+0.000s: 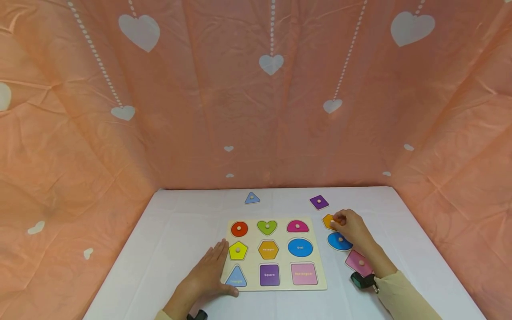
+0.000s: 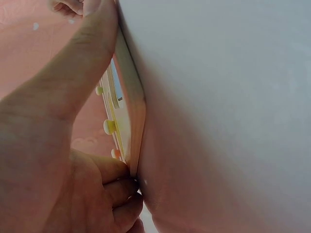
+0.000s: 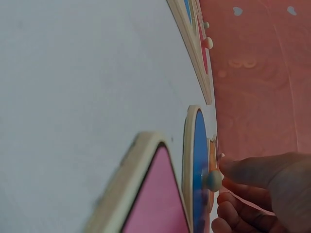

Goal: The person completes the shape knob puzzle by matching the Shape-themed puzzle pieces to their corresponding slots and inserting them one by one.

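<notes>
A wooden shape puzzle board [image 1: 284,285] lies on the white table in the head view. My left hand [image 1: 208,270] rests along its left edge, fingers straight, with the thumb by the lower left corner; the left wrist view shows the board's edge [image 2: 130,90] between thumb and fingers. My right hand [image 1: 355,229] pinches the orange hexagon piece [image 1: 328,221] at its knob, which the fingertips hide. The hexagon lies right of the board, on or close to the table. Just nearer is the blue oval piece [image 1: 337,241], and below that the pink rectangle piece [image 1: 357,262].
A light blue triangle piece [image 1: 252,198] and a purple square piece [image 1: 319,202] lie behind the board. Red circle [image 1: 239,229], green heart [image 1: 264,226], magenta semicircle [image 1: 297,223] and yellow pentagon [image 1: 238,255] pieces sit in the board. Peach cloth [image 1: 256,133] hangs around the table.
</notes>
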### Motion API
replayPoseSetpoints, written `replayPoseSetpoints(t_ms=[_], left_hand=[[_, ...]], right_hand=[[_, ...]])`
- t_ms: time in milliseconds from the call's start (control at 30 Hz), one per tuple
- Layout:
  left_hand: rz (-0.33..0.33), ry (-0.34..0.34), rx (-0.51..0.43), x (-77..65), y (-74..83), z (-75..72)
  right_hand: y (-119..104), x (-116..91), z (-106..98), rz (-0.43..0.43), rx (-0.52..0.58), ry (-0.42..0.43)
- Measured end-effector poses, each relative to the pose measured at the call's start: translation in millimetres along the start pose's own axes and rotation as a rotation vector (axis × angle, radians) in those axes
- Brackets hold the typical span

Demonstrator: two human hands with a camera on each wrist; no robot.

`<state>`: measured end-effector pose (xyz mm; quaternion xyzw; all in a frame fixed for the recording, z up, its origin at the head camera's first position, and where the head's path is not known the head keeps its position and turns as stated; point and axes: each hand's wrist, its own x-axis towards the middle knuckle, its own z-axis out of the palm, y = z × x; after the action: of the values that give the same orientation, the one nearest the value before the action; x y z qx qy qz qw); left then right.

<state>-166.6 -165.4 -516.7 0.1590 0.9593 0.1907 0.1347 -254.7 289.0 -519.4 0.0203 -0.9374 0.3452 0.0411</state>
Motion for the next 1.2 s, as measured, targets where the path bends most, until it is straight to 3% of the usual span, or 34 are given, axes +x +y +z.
replayPoseSetpoints(t_ms=[1200], left_hand=[[0.004, 0.008, 0.012, -0.4, 0.3, 1.2]], right_hand=[[1.5, 4.8, 3.6, 0.015, -0.004, -0.002]])
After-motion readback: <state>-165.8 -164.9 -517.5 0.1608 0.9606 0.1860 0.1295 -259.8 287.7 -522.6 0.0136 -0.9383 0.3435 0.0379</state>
